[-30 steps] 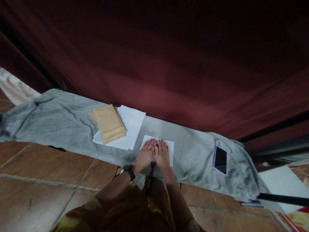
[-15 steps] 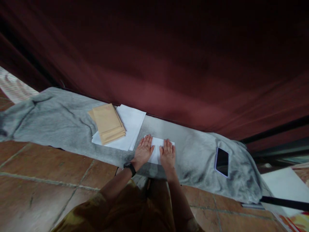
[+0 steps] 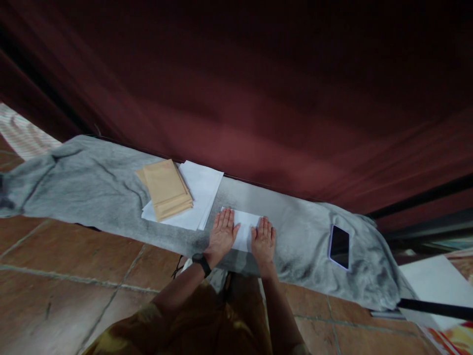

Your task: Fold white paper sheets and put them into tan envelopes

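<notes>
A dark red curtain (image 3: 236, 113) is hung behind a narrow desk (image 3: 295, 222), which is draped in grey cloth (image 3: 92, 182), smoother in the middle and creased toward both ends. Below it, a floor of brown tiles (image 3: 111, 256) is seen. Near the middle of the desk, close to the edge nearest the person, a small white paper (image 3: 245, 229) is laid flat (whether it is folded cannot be told). Its left side is covered by the left hand (image 3: 222, 234), placed palm down, with a black watch (image 3: 202, 263) worn on that wrist. Its right side is met by the right hand (image 3: 263, 241), also palm down. On both hands the fingers are stretched straight and kept close together, the thumbs pointed inward, and the paper is left bare between them. To the left, a stack of brown envelopes (image 3: 165, 185) is rested on larger white sheets (image 3: 205, 190), overlapping them in part. Well apart to the right, a phone (image 3: 339, 247) with a pale purple rim is laid on the cloth, its dark screen turned up.
</notes>
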`<state>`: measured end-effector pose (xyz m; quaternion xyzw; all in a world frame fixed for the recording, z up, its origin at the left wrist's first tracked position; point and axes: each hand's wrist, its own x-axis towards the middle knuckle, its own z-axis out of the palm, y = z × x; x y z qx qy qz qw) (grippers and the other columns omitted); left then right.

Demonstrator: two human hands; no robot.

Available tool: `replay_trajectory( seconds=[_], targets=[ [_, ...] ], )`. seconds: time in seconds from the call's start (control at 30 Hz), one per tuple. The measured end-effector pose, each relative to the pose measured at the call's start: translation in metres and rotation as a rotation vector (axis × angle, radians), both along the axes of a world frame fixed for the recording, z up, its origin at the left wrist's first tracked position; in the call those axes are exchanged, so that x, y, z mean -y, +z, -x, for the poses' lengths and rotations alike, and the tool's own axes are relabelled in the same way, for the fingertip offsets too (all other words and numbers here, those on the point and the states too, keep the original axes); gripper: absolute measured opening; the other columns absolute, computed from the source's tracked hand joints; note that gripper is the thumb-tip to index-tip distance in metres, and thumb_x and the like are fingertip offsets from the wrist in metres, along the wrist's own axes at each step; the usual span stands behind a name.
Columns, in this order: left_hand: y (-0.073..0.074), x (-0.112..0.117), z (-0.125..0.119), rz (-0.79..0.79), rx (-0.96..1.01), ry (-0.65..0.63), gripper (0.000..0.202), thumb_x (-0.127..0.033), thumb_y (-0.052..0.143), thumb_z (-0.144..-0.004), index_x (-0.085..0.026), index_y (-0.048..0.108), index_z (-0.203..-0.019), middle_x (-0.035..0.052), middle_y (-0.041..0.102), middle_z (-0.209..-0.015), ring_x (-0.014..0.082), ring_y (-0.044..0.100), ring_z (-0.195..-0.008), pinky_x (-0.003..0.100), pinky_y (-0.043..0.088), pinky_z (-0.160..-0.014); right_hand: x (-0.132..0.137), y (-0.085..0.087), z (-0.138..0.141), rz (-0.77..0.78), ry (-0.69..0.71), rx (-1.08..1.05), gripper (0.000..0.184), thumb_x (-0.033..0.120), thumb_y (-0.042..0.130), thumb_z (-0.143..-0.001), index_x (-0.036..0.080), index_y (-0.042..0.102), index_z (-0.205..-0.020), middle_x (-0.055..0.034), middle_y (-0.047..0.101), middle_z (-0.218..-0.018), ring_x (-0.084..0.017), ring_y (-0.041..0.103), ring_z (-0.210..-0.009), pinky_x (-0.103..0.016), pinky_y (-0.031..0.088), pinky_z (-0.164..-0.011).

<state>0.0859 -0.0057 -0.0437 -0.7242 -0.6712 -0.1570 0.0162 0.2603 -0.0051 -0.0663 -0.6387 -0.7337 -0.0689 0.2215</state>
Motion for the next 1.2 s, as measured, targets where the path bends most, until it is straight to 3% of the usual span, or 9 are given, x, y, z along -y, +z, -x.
replay_trajectory(
  seconds=[0.17, 0.57, 0.67, 0.77, 0.87, 1.2],
  targets=[
    [-0.006, 0.012, -0.016, -0.033, 0.004, -0.135, 0.058, -0.038, 0.033, -0.107, -0.007, 0.04, -0.156, 0.0169, 0.041, -0.162, 0.0284, 0.031, -0.155, 0.05, 0.027, -0.127, 0.0, 0.001, 0.0, -0.003, 0.01, 0.021, 0.059, 0.038, 0.026, -0.11, 0.004, 0.039, -0.157, -0.0242, 0.05, -0.154, -0.034, 0.046, -0.143, -0.054, 0.034, -0.117],
    [-0.001, 0.015, 0.002, 0.025, -0.047, -0.139, 0.059, -0.043, 0.039, -0.105, -0.01, 0.044, -0.155, 0.0165, 0.036, -0.164, 0.0301, 0.032, -0.154, 0.05, 0.025, -0.127, 0.0, 0.003, 0.005, 0.069, -0.043, -0.043, 0.059, 0.036, 0.03, -0.108, 0.0, 0.043, -0.153, -0.0269, 0.046, -0.156, -0.036, 0.04, -0.147, -0.06, 0.03, -0.12],
    [0.0, 0.015, -0.001, 0.046, -0.058, -0.147, 0.061, -0.039, 0.039, -0.104, -0.009, 0.04, -0.157, 0.0171, 0.036, -0.165, 0.0292, 0.029, -0.155, 0.05, 0.021, -0.128, 0.002, 0.008, 0.021, 0.127, 0.033, -0.102, 0.056, 0.031, 0.028, -0.108, 0.004, 0.044, -0.153, -0.0231, 0.044, -0.159, -0.033, 0.034, -0.151, -0.059, 0.027, -0.122],
    [-0.001, 0.015, -0.001, 0.078, -0.079, -0.176, 0.06, -0.029, 0.039, -0.102, -0.009, 0.036, -0.158, 0.0153, 0.033, -0.166, 0.0277, 0.025, -0.157, 0.05, 0.019, -0.129, 0.007, 0.012, 0.04, 0.199, 0.156, -0.158, 0.053, 0.028, 0.026, -0.108, 0.01, 0.047, -0.153, -0.0167, 0.046, -0.16, -0.025, 0.036, -0.151, -0.05, 0.028, -0.123],
    [-0.002, 0.015, -0.002, 0.091, -0.087, -0.192, 0.062, -0.018, 0.037, -0.098, -0.011, 0.034, -0.16, 0.0138, 0.031, -0.168, 0.0261, 0.023, -0.158, 0.051, 0.018, -0.13, 0.014, 0.015, 0.05, 0.231, 0.202, -0.14, 0.052, 0.027, 0.025, -0.108, 0.012, 0.05, -0.151, -0.017, 0.048, -0.158, -0.023, 0.037, -0.15, -0.05, 0.027, -0.123],
    [0.003, 0.016, -0.005, 0.076, -0.06, -0.248, 0.057, -0.025, 0.035, -0.102, -0.013, 0.04, -0.157, 0.0128, 0.033, -0.167, 0.0271, 0.022, -0.158, 0.055, 0.015, -0.13, 0.023, 0.017, 0.028, 0.202, 0.177, 0.029, 0.053, 0.028, 0.03, -0.107, 0.014, 0.039, -0.158, -0.0181, 0.039, -0.163, -0.029, 0.034, -0.151, -0.055, 0.026, -0.122]
  ],
)
